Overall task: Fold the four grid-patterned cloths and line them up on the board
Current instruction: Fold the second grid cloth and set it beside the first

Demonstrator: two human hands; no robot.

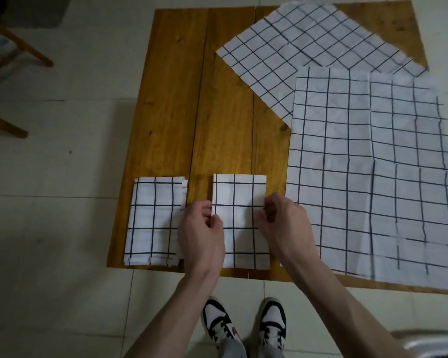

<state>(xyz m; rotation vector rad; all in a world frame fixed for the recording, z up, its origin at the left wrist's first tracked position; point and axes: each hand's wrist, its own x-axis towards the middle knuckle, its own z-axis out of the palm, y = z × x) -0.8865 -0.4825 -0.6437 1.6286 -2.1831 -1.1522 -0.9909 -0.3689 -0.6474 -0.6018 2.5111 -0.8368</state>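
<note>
A wooden board (223,99) lies on the tiled floor. Two folded white cloths with black grid lines lie at its near edge: one (153,220) at the left, a second (239,218) just right of it. My left hand (202,233) pinches the second cloth's left edge and my right hand (282,223) pinches its right edge. Two unfolded grid cloths are spread flat on the right: a large one (367,177) running past the board's near right edge, and a tilted one (308,47) at the far right, partly under it.
Wooden chair legs (18,50) stand on the floor at the far left. My two shoes (243,324) are just in front of the board's near edge. A grey mat (34,11) lies at the top left. Bare board shows at the far left.
</note>
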